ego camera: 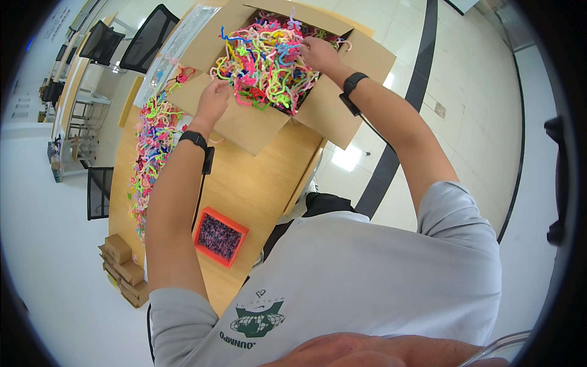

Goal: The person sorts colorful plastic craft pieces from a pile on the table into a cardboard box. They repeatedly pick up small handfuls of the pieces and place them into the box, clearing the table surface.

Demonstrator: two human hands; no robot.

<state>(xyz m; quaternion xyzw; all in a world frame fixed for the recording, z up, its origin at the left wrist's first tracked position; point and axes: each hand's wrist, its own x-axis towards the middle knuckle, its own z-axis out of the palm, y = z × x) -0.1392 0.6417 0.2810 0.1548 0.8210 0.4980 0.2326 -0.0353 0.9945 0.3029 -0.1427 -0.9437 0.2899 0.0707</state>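
Note:
A large open cardboard box [254, 121] is heaped with tangled, many-coloured pipe cleaners [270, 64], some bent into flower shapes. My right hand [319, 54] is over the right side of the heap, its fingertips pinched on a light blue pipe cleaner [288, 47]. By the box's left front flap, my left hand [214, 102] has its fingers curled together. A pale pink strand [213, 73] lies at its fingertips; whether it is gripped cannot be told.
More pipe cleaners [158, 142] lie in a long pile along the table's left side. An orange-red tray [244, 228] of small dark pieces stands on the wooden table [247, 179] near me. Small cardboard boxes [124, 270] are stacked at the left. Office chairs [149, 39] stand beyond.

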